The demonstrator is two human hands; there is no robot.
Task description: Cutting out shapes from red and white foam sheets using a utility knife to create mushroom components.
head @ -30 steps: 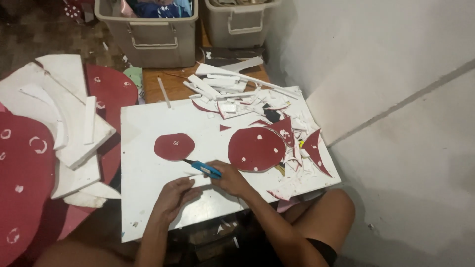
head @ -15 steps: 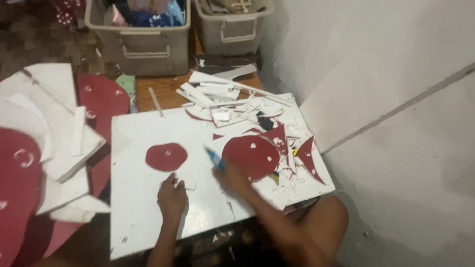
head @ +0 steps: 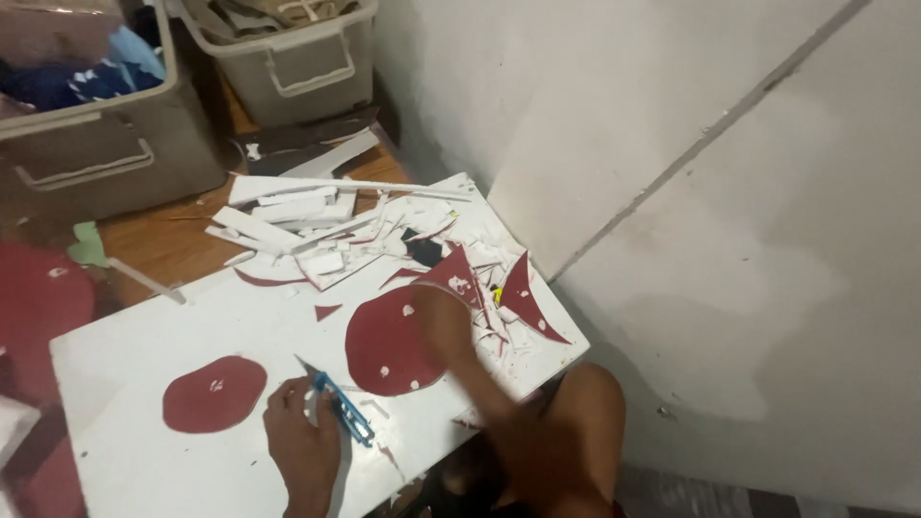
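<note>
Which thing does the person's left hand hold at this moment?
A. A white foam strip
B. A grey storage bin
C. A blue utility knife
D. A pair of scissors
C: the left hand grips a blue utility knife on the white board, beside the small dark red oval.

Support: white board (head: 192,326) lay flat as the working surface, resting on a wooden tabletop (head: 163,245) whose brown strip showed along the board's far edge.
Board, near left: small dark red oval cutout (head: 213,393) lay flat, with a white fleck on it.
Board, centre: larger dark red round cutout (head: 384,345) lay flat, dotted white.
Board, far right: heap of white strips and offcuts (head: 317,225), mixed with pointed dark red scraps (head: 528,297).
Board, near edge: blue cutter (head: 341,408) lay against the board under the left hand (head: 302,446).
Tabletop, far side: two grey plastic bins (head: 106,144) stood behind the board.
</note>
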